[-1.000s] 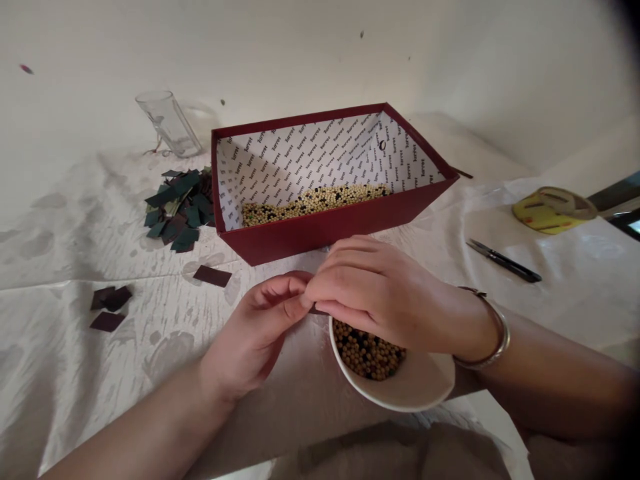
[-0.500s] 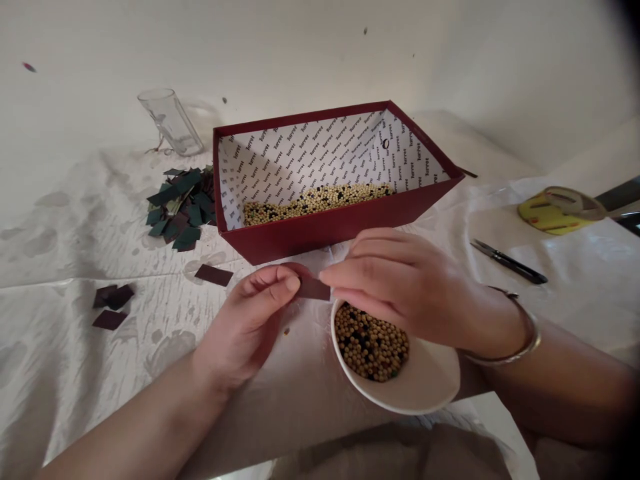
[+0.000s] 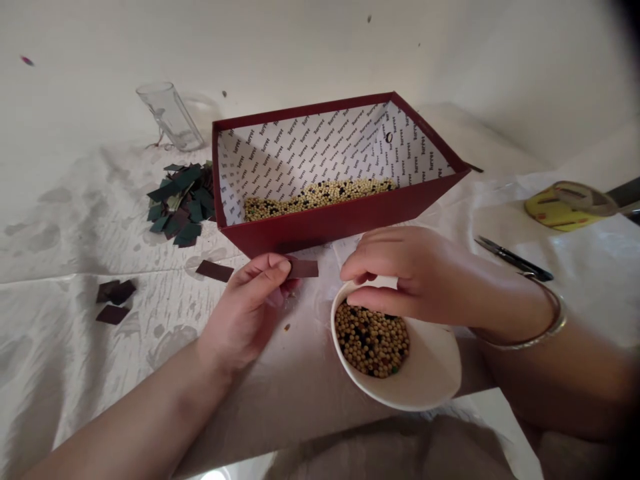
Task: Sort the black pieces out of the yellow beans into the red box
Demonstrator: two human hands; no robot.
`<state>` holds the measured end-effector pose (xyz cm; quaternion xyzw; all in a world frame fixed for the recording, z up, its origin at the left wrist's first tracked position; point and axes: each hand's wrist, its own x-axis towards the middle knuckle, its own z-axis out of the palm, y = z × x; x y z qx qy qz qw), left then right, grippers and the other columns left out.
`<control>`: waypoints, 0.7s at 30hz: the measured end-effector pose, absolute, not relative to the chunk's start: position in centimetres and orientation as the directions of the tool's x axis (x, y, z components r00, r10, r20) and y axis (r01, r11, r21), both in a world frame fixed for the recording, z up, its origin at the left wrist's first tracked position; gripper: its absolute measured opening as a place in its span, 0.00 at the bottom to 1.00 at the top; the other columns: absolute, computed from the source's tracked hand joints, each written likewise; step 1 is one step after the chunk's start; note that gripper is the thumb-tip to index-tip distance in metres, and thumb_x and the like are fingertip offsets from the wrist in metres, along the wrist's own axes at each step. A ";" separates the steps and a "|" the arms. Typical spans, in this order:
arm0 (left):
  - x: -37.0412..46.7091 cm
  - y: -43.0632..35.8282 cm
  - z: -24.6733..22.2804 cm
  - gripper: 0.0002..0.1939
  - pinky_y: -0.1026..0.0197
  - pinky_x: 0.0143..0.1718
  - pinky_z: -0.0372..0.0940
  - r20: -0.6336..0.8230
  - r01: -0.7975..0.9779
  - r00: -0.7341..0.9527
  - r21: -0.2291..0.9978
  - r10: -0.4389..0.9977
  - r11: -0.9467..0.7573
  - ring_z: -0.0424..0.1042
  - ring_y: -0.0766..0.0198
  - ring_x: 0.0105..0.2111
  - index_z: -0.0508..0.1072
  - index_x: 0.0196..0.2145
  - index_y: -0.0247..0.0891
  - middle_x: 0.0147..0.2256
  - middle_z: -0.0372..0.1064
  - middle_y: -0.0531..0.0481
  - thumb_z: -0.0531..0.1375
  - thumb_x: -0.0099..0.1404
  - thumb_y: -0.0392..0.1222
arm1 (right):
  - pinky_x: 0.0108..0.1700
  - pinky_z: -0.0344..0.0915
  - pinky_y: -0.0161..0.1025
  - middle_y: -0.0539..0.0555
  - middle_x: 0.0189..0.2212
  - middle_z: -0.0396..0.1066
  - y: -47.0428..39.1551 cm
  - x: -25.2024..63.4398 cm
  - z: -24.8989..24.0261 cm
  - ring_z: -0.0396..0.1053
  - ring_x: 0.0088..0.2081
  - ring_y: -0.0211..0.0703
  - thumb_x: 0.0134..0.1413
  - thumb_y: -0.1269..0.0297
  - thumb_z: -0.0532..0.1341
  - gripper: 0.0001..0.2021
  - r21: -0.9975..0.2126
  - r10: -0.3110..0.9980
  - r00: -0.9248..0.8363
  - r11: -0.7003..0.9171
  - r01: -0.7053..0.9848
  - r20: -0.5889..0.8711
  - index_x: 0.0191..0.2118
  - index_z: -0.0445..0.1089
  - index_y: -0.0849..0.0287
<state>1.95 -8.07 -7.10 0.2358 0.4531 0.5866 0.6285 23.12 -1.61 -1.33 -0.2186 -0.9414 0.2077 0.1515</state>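
Left grip (image 3: pixel 274 267): closed on dark strip (image 3: pixel 305 269), strip projecting rightward; right grip (image 3: pixel 346 288): fingers parted, nothing held, over bowl (image 3: pixel 425 373) of beads (image 3: pixel 373 343); red box (image 3: pixel 320 223): beyond both grips

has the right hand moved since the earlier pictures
Yes. Against the red box, the right hand has moved to the right, away from the left hand; its fingertips, earlier left of the white bowl, are now above it.
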 end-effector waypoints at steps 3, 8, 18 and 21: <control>1.8 -7.9 -6.9 0.06 0.62 0.38 0.63 -0.268 -0.523 -0.137 0.837 0.953 0.160 0.66 0.66 0.31 0.75 0.24 0.38 0.26 0.67 0.53 0.68 0.54 0.39 | 0.35 0.58 0.36 0.50 0.30 0.73 -1.4 22.9 -1.6 0.67 0.33 0.38 0.61 0.61 0.59 0.08 -0.462 0.493 -0.849 0.808 0.366 0.191 0.34 0.71 0.58; 1.7 -7.5 -6.8 0.06 0.63 0.34 0.63 -0.271 -0.521 -0.262 0.847 0.926 0.101 0.66 0.67 0.29 0.75 0.24 0.38 0.25 0.67 0.55 0.69 0.50 0.37 | 0.36 0.59 0.37 0.50 0.31 0.72 -1.0 23.0 -1.9 0.67 0.33 0.39 0.58 0.62 0.62 0.05 -0.486 0.528 -0.828 0.783 0.388 0.190 0.34 0.71 0.58; 1.6 -7.5 -7.2 0.08 0.63 0.31 0.63 -0.310 -0.509 -0.258 0.849 0.915 0.145 0.66 0.67 0.27 0.74 0.24 0.38 0.25 0.67 0.54 0.70 0.49 0.38 | 0.33 0.58 0.34 0.50 0.31 0.71 1.1 23.8 -3.3 0.67 0.32 0.36 0.60 0.63 0.59 0.09 -0.491 0.577 -0.810 0.738 0.463 0.104 0.32 0.73 0.59; 1.6 -7.5 -7.2 0.07 0.63 0.30 0.64 -0.320 -0.538 -0.262 0.832 0.911 0.137 0.65 0.68 0.27 0.74 0.24 0.38 0.25 0.67 0.54 0.70 0.49 0.36 | 0.33 0.58 0.34 0.49 0.29 0.72 1.5 23.6 -3.5 0.68 0.31 0.36 0.56 0.63 0.61 0.08 -0.512 0.710 -0.681 0.658 0.552 0.179 0.30 0.73 0.59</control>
